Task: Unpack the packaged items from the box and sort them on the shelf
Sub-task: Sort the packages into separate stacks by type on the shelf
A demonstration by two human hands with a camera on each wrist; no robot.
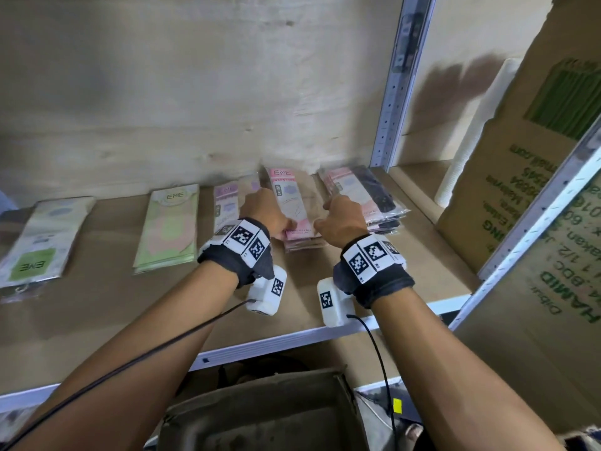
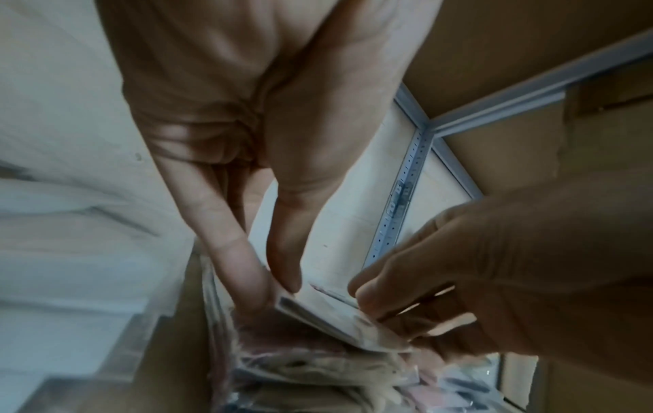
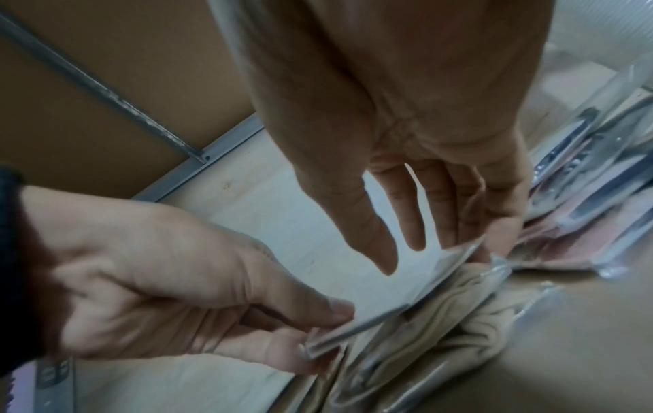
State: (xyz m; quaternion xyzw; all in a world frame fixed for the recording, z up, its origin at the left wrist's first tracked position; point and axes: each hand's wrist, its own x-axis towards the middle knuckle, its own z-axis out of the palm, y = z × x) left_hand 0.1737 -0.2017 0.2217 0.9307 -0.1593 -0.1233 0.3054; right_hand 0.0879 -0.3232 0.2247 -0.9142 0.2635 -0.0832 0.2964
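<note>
Near the middle of the head view, the left hand [image 1: 265, 211] and the right hand [image 1: 343, 216] both pinch one flat, shiny plastic pack [image 1: 289, 203] with a pink top. It sits tilted on a pile of soft beige packs [image 3: 441, 321] on the brown shelf [image 1: 292, 288]. At the left lie thin green packs [image 1: 169, 227]. A darker pile [image 1: 374, 196] is at the right, blurry. A big cardboard box [image 1: 536, 177] is cut off at the right edge.
</note>
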